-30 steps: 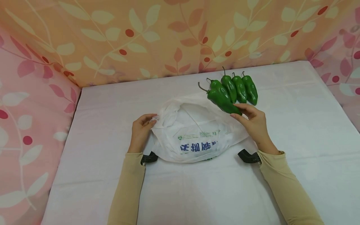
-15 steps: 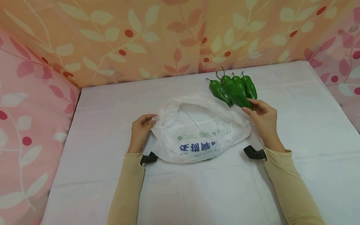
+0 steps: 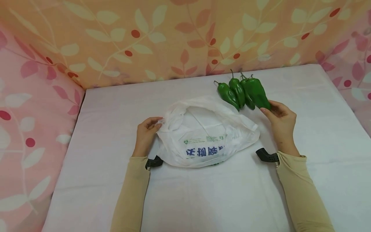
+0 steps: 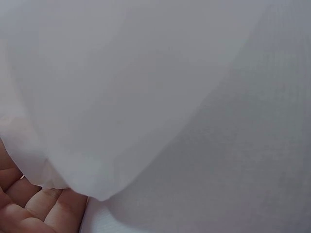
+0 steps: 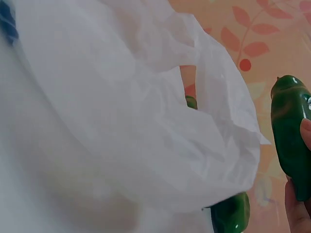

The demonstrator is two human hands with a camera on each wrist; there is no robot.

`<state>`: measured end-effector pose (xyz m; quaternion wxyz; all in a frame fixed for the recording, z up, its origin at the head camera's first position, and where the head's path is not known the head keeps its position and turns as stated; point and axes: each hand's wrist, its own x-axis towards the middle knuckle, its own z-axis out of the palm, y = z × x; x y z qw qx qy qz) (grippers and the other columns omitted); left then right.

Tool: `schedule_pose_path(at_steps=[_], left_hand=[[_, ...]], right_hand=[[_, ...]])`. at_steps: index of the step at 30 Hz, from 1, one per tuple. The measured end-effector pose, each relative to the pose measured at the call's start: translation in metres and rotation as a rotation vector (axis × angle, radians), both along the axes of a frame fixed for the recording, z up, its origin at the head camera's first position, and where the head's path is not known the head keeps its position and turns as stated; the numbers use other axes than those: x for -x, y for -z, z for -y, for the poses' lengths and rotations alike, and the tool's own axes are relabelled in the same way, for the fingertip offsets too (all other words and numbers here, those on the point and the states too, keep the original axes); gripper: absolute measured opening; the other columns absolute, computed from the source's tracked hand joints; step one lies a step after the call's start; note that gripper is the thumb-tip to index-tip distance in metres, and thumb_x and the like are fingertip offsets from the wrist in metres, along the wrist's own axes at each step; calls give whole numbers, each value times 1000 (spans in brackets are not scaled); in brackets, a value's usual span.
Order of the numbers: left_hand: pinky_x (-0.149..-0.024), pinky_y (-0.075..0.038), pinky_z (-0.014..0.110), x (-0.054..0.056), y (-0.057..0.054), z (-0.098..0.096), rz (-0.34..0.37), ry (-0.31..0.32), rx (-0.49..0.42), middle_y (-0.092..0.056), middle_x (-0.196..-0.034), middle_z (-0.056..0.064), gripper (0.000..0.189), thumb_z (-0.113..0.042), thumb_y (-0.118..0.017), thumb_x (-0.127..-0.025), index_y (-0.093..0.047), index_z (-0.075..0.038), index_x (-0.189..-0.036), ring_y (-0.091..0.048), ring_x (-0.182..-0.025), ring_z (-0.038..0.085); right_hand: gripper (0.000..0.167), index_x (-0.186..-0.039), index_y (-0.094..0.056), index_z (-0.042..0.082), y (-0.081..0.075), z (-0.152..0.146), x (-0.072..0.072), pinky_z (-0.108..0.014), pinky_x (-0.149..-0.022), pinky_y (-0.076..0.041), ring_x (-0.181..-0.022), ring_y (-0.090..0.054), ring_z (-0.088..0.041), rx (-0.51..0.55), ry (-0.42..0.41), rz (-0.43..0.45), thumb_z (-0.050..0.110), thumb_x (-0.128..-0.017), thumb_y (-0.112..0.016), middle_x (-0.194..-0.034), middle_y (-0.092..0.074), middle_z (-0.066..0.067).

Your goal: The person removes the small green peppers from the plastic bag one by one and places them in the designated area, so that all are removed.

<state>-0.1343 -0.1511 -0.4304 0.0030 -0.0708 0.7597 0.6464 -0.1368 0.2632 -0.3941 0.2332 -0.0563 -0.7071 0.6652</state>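
A white plastic bag (image 3: 203, 158) with blue and green print lies open-mouthed on the table. My left hand (image 3: 147, 130) pinches the left edge of the bag's mouth; its fingers (image 4: 63, 206) show beside the thin plastic in the left wrist view. To the right of the bag, my right hand (image 3: 281, 120) holds a green pepper (image 3: 256, 91) by its lower tip, stem pointing away. Beside the held pepper lie more green peppers (image 3: 227, 95) in a row behind the bag, the rightmost mostly hidden by it. In the right wrist view, the held pepper (image 5: 290, 121) is apart from the bag.
A white cloth covers the table (image 3: 121, 106). Floral curtains (image 3: 121, 42) stand along its back and sides. A black wrist device (image 3: 155, 162) is on the left sleeve, and another black device (image 3: 266, 156) is on the right one.
My right hand has moved right with the pepper, from above the bag's right edge to over the right end of the pepper row. The left hand and bag stay nearly still.
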Motion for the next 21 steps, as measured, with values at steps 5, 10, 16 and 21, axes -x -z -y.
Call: schedule_pose_path(at_steps=[5, 10, 16, 21], left_hand=[[-82, -47, 20, 1, 1, 0, -7, -2, -1, -61, -115, 13, 26, -4, -64, -89, -66, -1, -114, -60, -105, 18], [-83, -47, 21, 0, 0, 0, -10, 2, -10, -61, -116, 13, 26, -3, -63, -89, -65, -2, -115, -60, -106, 19], [-81, -46, 20, 0, -1, 0, -4, 2, 5, -61, -116, 13, 26, -3, -63, -89, -66, -2, -115, -60, -105, 20], [-81, -46, 19, 0, 0, 0, 5, 1, 13, -61, -116, 14, 26, -3, -64, -89, -65, -1, -115, -59, -105, 20]], right_hand=[[33, -106, -70, -2, 1, -6, 4, -14, -75, -49, -85, -64, -11, -9, 34, 25, -5, -74, -76, -95, -67, -2], [33, -109, -69, 1, 2, -9, 13, -13, -76, -48, -87, -63, -9, -125, 86, 70, 2, -77, -76, -98, -67, 1], [34, -110, -69, 1, 7, -13, 25, -13, -74, -47, -83, -61, -8, -115, 143, 98, 4, -77, -77, -93, -66, 6], [30, -105, -70, 0, 11, -18, 35, -13, -73, -47, -81, -61, -8, -23, 160, 67, 1, -76, -77, -88, -67, 5]])
